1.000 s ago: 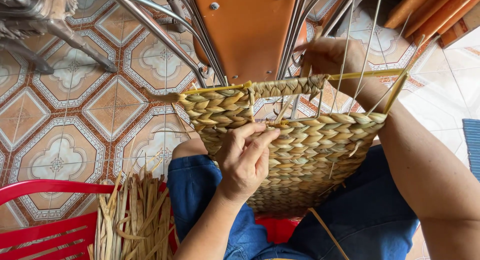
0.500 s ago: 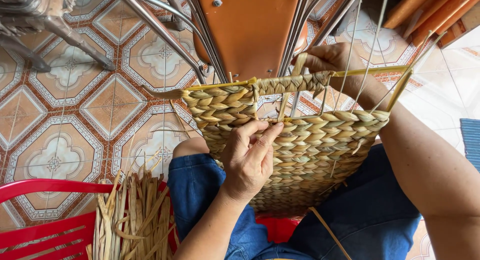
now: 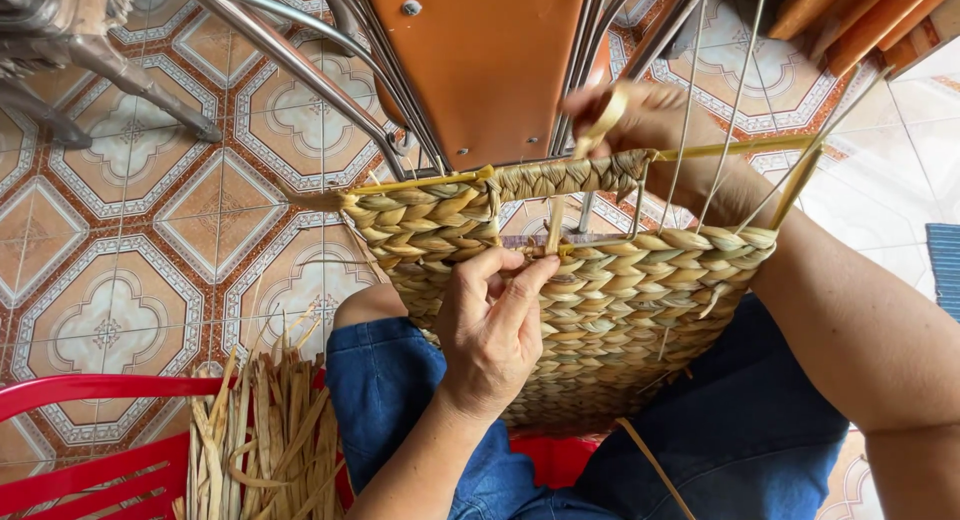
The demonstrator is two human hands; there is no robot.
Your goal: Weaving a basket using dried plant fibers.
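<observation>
A half-woven basket (image 3: 610, 320) of pale dried straw rests on my lap, its wire frame (image 3: 735, 100) sticking up past the woven rim. My left hand (image 3: 495, 330) presses on the near wall of the basket, thumb and fingers pinching the weave just below the rim. My right hand (image 3: 650, 125) is behind the far top edge, holding a flat straw strand (image 3: 600, 130) that loops up over the braided rim. My legs in blue jeans (image 3: 400, 390) lie under the basket.
A bundle of loose straw strands (image 3: 265, 435) lies on a red plastic chair (image 3: 90, 450) at lower left. An orange stool seat on metal legs (image 3: 480, 60) stands just beyond the basket. Patterned floor tiles (image 3: 150, 200) spread to the left.
My right hand has drawn the straw strand up above the far rim. My left hand has shifted slightly up the near wall and kept its pinch on the weave.
</observation>
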